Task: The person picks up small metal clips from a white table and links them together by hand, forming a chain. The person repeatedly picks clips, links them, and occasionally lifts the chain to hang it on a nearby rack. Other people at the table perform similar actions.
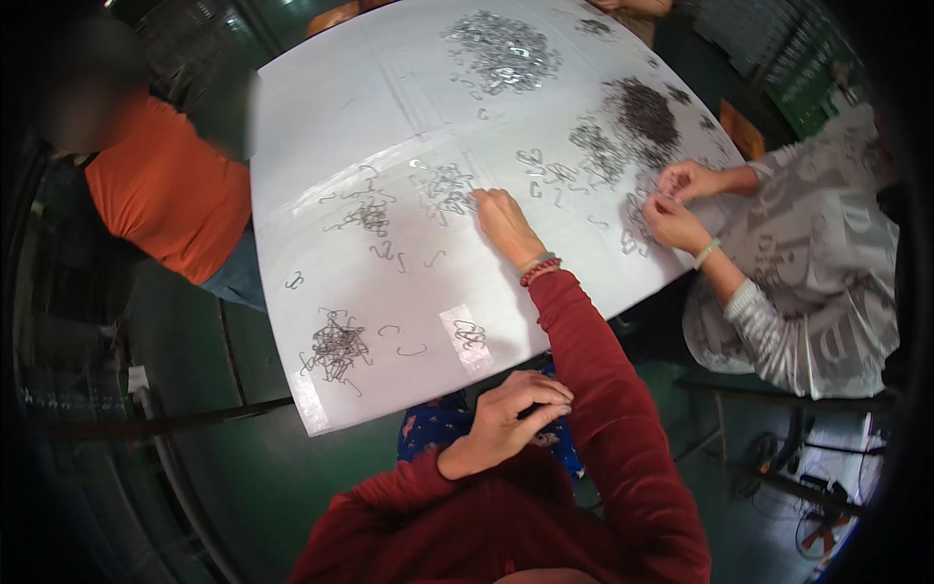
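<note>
My right hand (pixel 508 230), with a red beaded bracelet at the wrist, reaches forward over the white table (pixel 525 282). Its fingers are bent together at the right edge of a small pile of bright S-shaped metal hooks (pixel 448 185); what they grip is hidden. My left hand (pixel 511 419) hangs just off the table's near edge, fingers curled and thumb drawn to them; anything inside is too small to make out. Nearest to it on the tabletop is a little cluster of hooks (pixel 469 336) on a strip of clear tape. A darker hook pile (pixel 336 347) lies at the near left.
More hooks lie in a loose pile (pixel 368 216) left of centre, a large shiny heap (pixel 501 51) at the back and a dark heap (pixel 646 112) at the right. A co-worker's hands (pixel 681 206) handle something there. A person in orange (pixel 175 195) is at the left.
</note>
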`<action>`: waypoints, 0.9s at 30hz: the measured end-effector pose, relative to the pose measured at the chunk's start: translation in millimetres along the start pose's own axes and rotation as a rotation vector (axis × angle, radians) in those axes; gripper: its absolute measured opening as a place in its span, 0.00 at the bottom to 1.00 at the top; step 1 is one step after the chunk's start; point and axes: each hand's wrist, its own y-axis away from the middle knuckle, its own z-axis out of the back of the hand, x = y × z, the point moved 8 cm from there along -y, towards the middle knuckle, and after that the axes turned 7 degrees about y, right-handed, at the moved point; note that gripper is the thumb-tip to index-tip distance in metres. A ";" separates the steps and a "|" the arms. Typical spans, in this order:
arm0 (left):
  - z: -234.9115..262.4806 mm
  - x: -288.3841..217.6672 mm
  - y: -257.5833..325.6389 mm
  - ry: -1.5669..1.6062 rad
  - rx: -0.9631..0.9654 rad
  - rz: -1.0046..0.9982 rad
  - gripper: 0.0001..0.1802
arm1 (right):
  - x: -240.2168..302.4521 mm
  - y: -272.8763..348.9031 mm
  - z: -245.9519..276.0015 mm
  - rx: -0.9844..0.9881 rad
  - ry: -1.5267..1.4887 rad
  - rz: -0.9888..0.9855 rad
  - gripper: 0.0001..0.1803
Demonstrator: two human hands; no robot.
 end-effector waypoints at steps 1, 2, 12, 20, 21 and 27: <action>0.2 -1.8 0.7 -0.027 0.015 -0.030 0.07 | -4.5 2.3 -0.4 0.072 0.050 -0.032 0.22; -1.1 -2.7 1.8 -0.049 0.025 -0.046 0.07 | -11.0 6.7 8.9 0.060 -0.010 -0.084 0.22; -6.9 25.5 14.5 0.014 -0.083 0.099 0.06 | 23.7 186.0 191.8 -0.177 -0.806 -0.547 0.19; -19.1 18.6 -3.7 -0.105 0.003 0.005 0.07 | 87.5 238.1 243.8 -0.234 -0.670 -0.572 0.21; -20.3 14.5 -5.5 -0.121 0.009 -0.030 0.08 | 87.7 236.4 241.6 -0.235 -0.582 -0.560 0.21; -12.9 16.5 -7.1 -0.108 0.037 0.042 0.07 | 85.7 232.3 230.0 -0.387 -0.687 -0.474 0.20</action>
